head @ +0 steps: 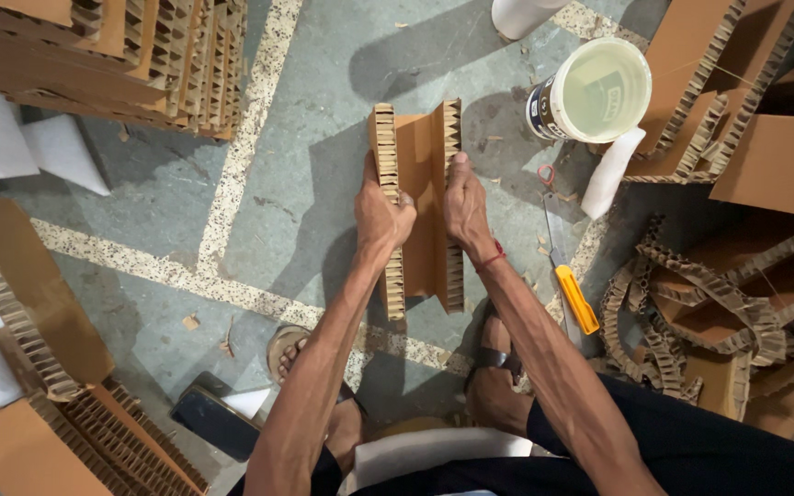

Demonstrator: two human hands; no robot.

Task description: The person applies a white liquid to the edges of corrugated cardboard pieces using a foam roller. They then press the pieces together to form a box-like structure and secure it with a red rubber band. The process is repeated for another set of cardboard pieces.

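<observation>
While both arms reach forward over the floor point(323, 211), the left hand point(381, 216) and right hand point(464, 209) each clamp shut on a honeycomb flap of the folded board point(422, 197), held upright between them. Nearby lie a bucket point(599, 90), a knife point(570, 285) and scraps point(691, 303).
</observation>
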